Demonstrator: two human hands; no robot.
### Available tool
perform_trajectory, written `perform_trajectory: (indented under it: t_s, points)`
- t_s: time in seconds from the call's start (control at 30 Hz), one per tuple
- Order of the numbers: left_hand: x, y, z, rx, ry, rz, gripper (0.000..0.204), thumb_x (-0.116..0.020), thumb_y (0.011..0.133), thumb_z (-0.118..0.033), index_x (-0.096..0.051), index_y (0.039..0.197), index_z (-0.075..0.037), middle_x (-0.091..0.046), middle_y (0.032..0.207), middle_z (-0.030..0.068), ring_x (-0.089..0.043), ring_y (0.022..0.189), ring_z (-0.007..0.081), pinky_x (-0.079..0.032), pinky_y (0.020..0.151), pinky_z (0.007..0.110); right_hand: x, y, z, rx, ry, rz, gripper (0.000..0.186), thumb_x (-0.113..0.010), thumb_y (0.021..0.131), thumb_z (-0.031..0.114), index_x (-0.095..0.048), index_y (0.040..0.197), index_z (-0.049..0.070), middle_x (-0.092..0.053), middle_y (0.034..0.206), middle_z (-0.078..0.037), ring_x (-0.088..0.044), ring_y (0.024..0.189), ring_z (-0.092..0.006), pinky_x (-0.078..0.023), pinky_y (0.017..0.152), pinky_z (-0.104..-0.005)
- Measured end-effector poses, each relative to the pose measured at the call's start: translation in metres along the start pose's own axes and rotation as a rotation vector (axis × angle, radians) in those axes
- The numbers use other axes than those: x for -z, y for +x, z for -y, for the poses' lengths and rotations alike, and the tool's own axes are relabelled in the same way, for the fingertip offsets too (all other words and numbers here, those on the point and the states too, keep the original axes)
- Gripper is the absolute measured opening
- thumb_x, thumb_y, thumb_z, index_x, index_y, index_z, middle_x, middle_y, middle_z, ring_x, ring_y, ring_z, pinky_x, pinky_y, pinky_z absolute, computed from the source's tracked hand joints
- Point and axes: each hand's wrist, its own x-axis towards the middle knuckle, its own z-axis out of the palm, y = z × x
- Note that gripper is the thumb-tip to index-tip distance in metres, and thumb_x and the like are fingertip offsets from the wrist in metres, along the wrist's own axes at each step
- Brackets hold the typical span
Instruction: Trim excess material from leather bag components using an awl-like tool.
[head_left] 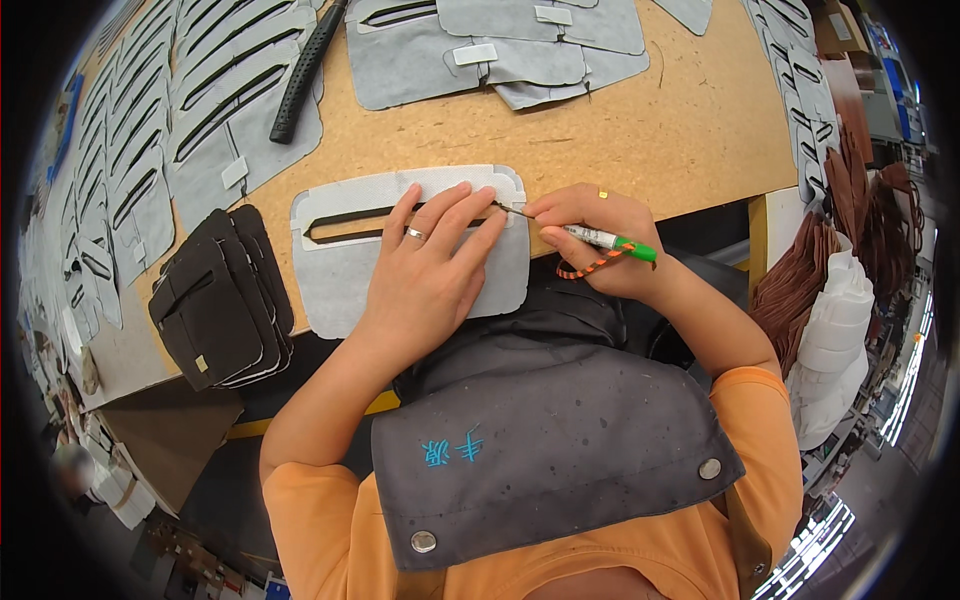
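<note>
A light grey, rounded panel (332, 282) lies at the table's near edge, with a long black-edged slot (350, 224) along its upper part. My left hand (425, 255) lies flat on this panel, fingers stretched across the slot. In my right hand (610, 215) is a slim pen-shaped tool (602, 239) with a white barrel, a green end and an orange-and-black cord. The tool's thin dark tip reaches to the right end of the slot, close to my left fingertips. I cannot make out the exact kind of tip.
Black panels (215, 310) are stacked left of the work. Overlapping rows of grey slotted panels (240, 95) cover the far left, with a black-handled tool (300, 85) on them. More grey panels (420, 70) lie at the back. Brown pieces (800, 275) hang at the right.
</note>
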Motion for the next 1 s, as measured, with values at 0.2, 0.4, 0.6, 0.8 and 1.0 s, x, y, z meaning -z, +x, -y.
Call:
perform_trajectory:
  t_s: [0.2, 0.4, 0.6, 0.8, 1.0]
  points:
    - [0.001, 0.000, 0.000, -0.005, 0.012, 0.022, 0.049, -0.064, 0.074, -0.002, -0.059, 0.121, -0.012, -0.054, 0.128, 0.0029, -0.047, 0.125, 0.0228, -0.027, 0.111, 0.047, -0.003, -0.001, -0.009, 0.048, -0.009, -0.068, 0.012, -0.070, 0.080, 0.002, -0.067, 0.092, 0.002, -0.071, 0.092, -0.008, -0.068, 0.081, -0.0216, -0.053, 0.072, -0.0292]
    - [-0.001, 0.000, -0.001, 0.012, 0.019, 0.019, 0.049, -0.063, 0.075, -0.002, -0.058, 0.123, -0.012, -0.055, 0.127, 0.0027, -0.048, 0.125, 0.0218, -0.027, 0.111, 0.047, -0.001, -0.006, -0.016, -0.124, 0.173, -0.103, 0.010, -0.069, 0.082, 0.001, -0.066, 0.092, 0.000, -0.070, 0.093, -0.012, -0.068, 0.077, -0.0197, -0.053, 0.069, -0.0279]
    - [0.002, 0.002, -0.004, 0.018, 0.065, 0.048, 0.051, -0.060, 0.077, -0.002, -0.055, 0.127, -0.012, -0.052, 0.129, 0.0028, -0.047, 0.124, 0.0211, -0.026, 0.110, 0.046, -0.001, -0.005, -0.013, -0.086, 0.122, -0.106, 0.010, -0.069, 0.082, 0.001, -0.065, 0.090, 0.001, -0.070, 0.093, -0.011, -0.067, 0.075, -0.0200, -0.053, 0.066, -0.0281]
    - [0.012, 0.014, -0.004, 0.095, -0.039, 0.081, 0.052, -0.058, 0.077, -0.002, -0.052, 0.129, -0.009, -0.052, 0.124, 0.0068, -0.048, 0.118, 0.0225, -0.028, 0.106, 0.043, -0.001, -0.005, -0.015, 0.039, 0.032, -0.129, 0.011, -0.069, 0.080, 0.002, -0.064, 0.090, 0.003, -0.069, 0.091, -0.010, -0.066, 0.072, -0.0216, -0.051, 0.062, -0.0281]
    - [0.026, 0.020, 0.022, 0.245, -0.194, -0.098, 0.043, -0.065, 0.079, -0.009, -0.054, 0.121, -0.007, -0.053, 0.114, 0.0116, -0.049, 0.111, 0.0257, -0.027, 0.101, 0.037, -0.001, -0.007, -0.014, 0.046, 0.049, -0.116, 0.008, -0.068, 0.082, 0.002, -0.064, 0.088, 0.001, -0.069, 0.095, -0.012, -0.066, 0.073, -0.0197, -0.052, 0.064, -0.0284]
